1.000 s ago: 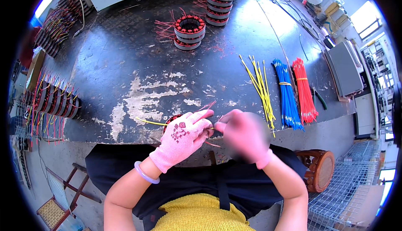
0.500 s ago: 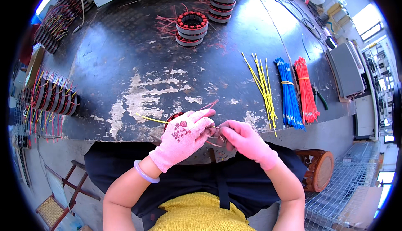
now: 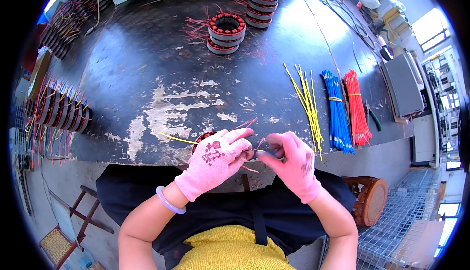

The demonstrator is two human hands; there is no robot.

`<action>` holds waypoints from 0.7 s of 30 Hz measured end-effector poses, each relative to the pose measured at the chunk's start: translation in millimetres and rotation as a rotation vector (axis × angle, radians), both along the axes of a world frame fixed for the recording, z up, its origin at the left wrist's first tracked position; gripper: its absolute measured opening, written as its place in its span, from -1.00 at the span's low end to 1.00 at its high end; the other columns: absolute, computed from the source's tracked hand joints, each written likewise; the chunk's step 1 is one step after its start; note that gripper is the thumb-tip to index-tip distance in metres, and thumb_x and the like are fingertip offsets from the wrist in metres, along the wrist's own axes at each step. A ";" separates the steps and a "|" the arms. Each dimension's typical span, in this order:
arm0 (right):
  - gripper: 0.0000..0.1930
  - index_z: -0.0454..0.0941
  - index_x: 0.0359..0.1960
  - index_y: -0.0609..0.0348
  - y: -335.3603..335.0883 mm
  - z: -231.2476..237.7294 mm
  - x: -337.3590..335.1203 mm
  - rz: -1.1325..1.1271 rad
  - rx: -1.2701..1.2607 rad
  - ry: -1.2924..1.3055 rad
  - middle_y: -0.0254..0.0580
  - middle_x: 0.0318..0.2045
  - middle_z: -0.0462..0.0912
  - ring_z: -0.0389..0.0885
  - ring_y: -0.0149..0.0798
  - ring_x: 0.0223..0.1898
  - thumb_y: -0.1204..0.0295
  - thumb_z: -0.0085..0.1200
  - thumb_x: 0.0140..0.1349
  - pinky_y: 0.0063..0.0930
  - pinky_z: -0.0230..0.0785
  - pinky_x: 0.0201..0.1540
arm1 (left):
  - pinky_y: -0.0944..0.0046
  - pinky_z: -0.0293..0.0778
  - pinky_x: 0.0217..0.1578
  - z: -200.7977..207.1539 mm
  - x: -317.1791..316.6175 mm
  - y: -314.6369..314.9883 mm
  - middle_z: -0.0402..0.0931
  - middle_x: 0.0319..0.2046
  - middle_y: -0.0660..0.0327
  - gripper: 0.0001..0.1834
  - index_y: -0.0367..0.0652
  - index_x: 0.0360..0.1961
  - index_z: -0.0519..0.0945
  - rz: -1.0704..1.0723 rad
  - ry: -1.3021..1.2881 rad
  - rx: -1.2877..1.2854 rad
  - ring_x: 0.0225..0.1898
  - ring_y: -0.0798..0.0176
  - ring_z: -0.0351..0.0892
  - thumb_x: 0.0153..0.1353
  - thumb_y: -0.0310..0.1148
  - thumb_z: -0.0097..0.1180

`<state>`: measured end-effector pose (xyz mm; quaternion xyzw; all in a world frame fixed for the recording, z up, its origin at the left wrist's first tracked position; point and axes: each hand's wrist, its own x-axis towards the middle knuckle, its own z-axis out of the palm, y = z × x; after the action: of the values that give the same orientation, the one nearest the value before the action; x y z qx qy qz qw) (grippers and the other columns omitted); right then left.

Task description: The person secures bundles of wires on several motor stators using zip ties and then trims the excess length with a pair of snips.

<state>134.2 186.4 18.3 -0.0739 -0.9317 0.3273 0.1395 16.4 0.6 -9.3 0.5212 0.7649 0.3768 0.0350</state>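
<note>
A ring-shaped motor stator (image 3: 202,136) with red windings lies at the table's front edge, mostly hidden beneath my left hand (image 3: 216,156). Both hands wear pink gloves with darkened fingertips. A yellow wire (image 3: 177,139) sticks out to the left from under my left hand, whose fingers are closed on its other end. Thin red winding leads (image 3: 248,122) poke out past these fingertips. Close by on the right, my right hand (image 3: 294,167) has thumb and fingers curled around the thin lead ends, close to the yellow wire's tip. The exact pinch is partly hidden.
Loose yellow wires (image 3: 307,103), a blue wire bundle (image 3: 338,113) and a red wire bundle (image 3: 358,108) lie to the right, beside dark-handled pliers (image 3: 375,120). Stacked stators (image 3: 226,37) stand at the back; wired stators (image 3: 61,112) lie at left. A wooden stool (image 3: 369,201) stands below right.
My right hand has turned and its fingers have lifted, showing the glove's back, while staying at the wire ends. My left hand stays almost in place over the stator.
</note>
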 end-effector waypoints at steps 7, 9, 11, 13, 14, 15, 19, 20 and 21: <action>-0.79 0.62 -0.10 0.13 3.4 -11.9 -6.8 0.006 -0.770 -0.559 -0.35 -0.39 0.66 0.61 -0.50 -0.37 0.26 0.15 0.42 -0.53 0.45 -0.29 | 0.09 0.60 -0.12 5.1 -0.2 0.7 0.60 0.14 0.22 -0.83 -0.07 -0.20 0.60 -0.012 -0.045 -0.034 -0.11 0.06 0.64 0.16 -0.43 0.27; -0.70 0.60 -0.11 0.15 9.1 1.6 -8.5 -0.003 -1.106 -0.707 -0.47 -0.37 0.62 0.47 -0.59 -0.42 0.18 -0.04 0.54 -0.62 0.34 -0.34 | 0.09 0.60 -0.12 3.3 -0.5 0.0 0.60 0.14 0.21 -0.82 -0.07 -0.19 0.61 -0.001 -0.040 -0.031 -0.12 0.05 0.64 0.16 -0.43 0.26; -0.68 0.59 -0.12 0.14 7.0 4.1 -7.1 -0.005 -1.141 -0.719 -0.49 -0.36 0.60 0.43 -0.60 -0.43 0.16 -0.09 0.56 -0.65 0.30 -0.35 | 0.09 0.59 -0.11 0.9 0.0 -0.2 0.61 0.14 0.20 -0.82 -0.08 -0.19 0.62 0.004 -0.038 -0.017 -0.14 0.05 0.65 0.15 -0.45 0.27; -0.76 0.59 -0.09 0.13 11.6 3.0 -3.5 0.129 -0.728 -0.499 -0.33 -0.36 0.62 0.57 -0.41 -0.41 0.22 0.05 0.47 -0.53 0.40 -0.34 | 0.10 0.59 -0.11 1.6 1.6 1.5 0.63 0.14 0.18 -0.82 -0.10 -0.22 0.62 0.009 -0.035 0.006 -0.17 0.04 0.66 0.13 -0.48 0.29; -0.78 0.59 -0.08 0.12 12.0 -0.5 -1.0 0.185 -0.409 -0.318 -0.27 -0.34 0.63 0.61 -0.34 -0.38 0.25 0.10 0.43 -0.48 0.44 -0.33 | 0.10 0.59 -0.11 3.2 1.4 2.3 0.63 0.14 0.18 -0.82 -0.09 -0.22 0.62 0.022 -0.031 -0.002 -0.17 0.04 0.66 0.13 -0.48 0.29; -0.79 0.59 -0.08 0.11 10.2 -2.2 1.2 0.226 -0.095 -0.136 -0.22 -0.32 0.64 0.65 -0.27 -0.36 0.28 0.14 0.39 -0.43 0.47 -0.31 | 0.10 0.59 -0.11 4.3 1.7 2.8 0.63 0.14 0.18 -0.82 -0.09 -0.22 0.62 0.026 -0.031 -0.016 -0.17 0.04 0.66 0.13 -0.48 0.29; -0.86 0.63 -0.17 0.07 8.4 -2.2 -10.6 0.327 0.337 -0.045 -0.17 -0.25 0.65 0.69 -0.12 -0.26 0.41 0.23 0.25 -0.31 0.53 -0.27 | 0.08 0.60 -0.11 1.5 -2.0 0.9 0.60 0.13 0.19 -0.80 -0.08 -0.16 0.61 -0.013 -0.023 -0.031 -0.10 0.04 0.63 0.17 -0.42 0.27; -0.86 0.63 -0.24 0.10 10.8 -16.5 -9.0 0.322 0.054 0.095 -0.17 -0.37 0.63 0.62 -0.26 -0.39 0.33 0.18 0.32 -0.38 0.48 -0.33 | 0.08 0.60 -0.11 2.8 -2.1 1.4 0.60 0.13 0.19 -0.80 -0.09 -0.16 0.61 -0.020 -0.008 -0.036 -0.11 0.05 0.63 0.17 -0.42 0.27; -0.85 0.64 -0.24 0.11 12.5 -15.4 -10.5 0.259 -0.289 -0.158 -0.19 -0.39 0.62 0.58 -0.33 -0.41 0.31 0.16 0.34 -0.40 0.46 -0.34 | 0.08 0.60 -0.11 3.7 -1.6 2.1 0.60 0.13 0.19 -0.80 -0.09 -0.16 0.61 -0.026 0.005 -0.040 -0.12 0.05 0.64 0.17 -0.42 0.27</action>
<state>123.7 198.9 2.9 0.0017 -0.8847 0.4660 0.0107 14.8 2.7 -5.6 0.5312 0.7656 0.3596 0.0482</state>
